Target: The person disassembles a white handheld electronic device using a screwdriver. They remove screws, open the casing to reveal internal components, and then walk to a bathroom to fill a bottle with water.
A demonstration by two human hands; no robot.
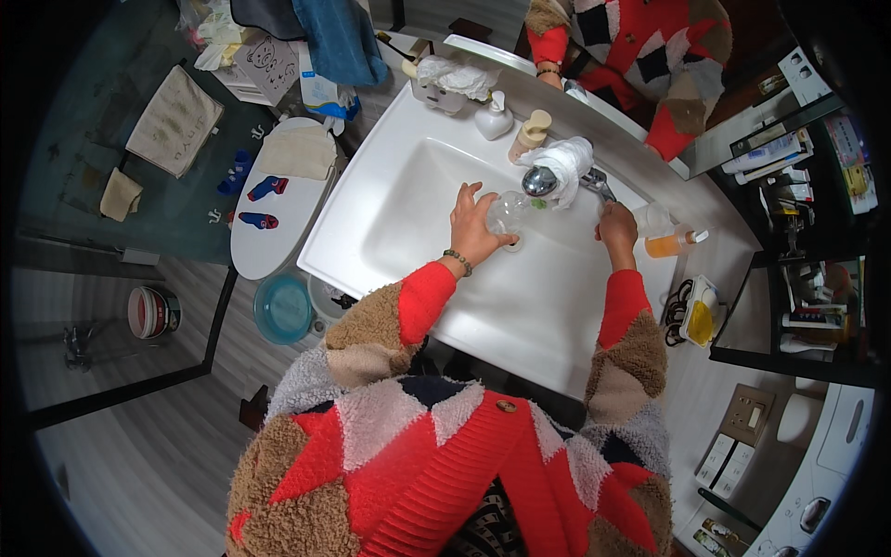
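My left hand (476, 227) is over the white sink basin (394, 209), its fingers and thumb curved around a clear, rounded vessel (504, 213). The vessel lies tilted below the chrome faucet (538, 181), and a small bit of green shows near its faucet end. I cannot make out the vessel's exact kind. On the right, my right hand (616, 227) is closed on the faucet handle (601, 186), which partly hides in the fingers. A white cloth (570, 160) is draped over the faucet body.
A white pump bottle (494, 119) and a beige bottle (531, 133) stand behind the basin. An orange soap bottle (670, 244) lies at the right. To the left are a closed toilet lid (274, 218) with socks on it and a teal basin (282, 308). A mirror rises behind.
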